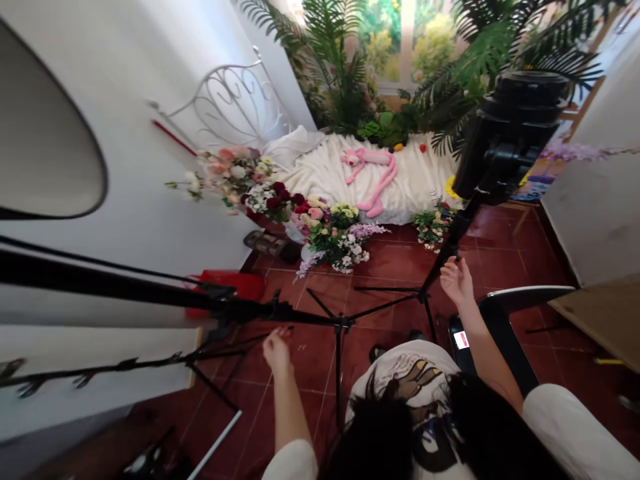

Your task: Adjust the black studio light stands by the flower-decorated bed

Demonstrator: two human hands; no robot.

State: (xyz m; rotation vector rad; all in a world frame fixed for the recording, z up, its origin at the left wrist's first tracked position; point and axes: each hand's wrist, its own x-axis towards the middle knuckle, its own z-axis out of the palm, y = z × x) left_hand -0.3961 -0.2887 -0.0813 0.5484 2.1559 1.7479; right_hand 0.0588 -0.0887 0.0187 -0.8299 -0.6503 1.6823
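Note:
My right hand [457,281] is raised at the upright black light stand [453,230], its fingers closed at the pole; the exact grip is too small to see. On top of that stand sits a bulky black studio light [513,133]. My left hand [277,350] has its fingers curled together just below a second black stand [305,316], which slants across the view from the left. A small dark part shows at its fingertips, but I cannot make out what it is. A large pale lamp front [47,127] fills the upper left.
A cream-draped daybed [310,167] carries a pink plush panther [383,177], with artificial flowers [335,233] before it and palm leaves [330,60] behind. Tripod legs [383,305] spread over the red tiles. A red container [247,285] stands left; a black-and-white object [500,327] lies right.

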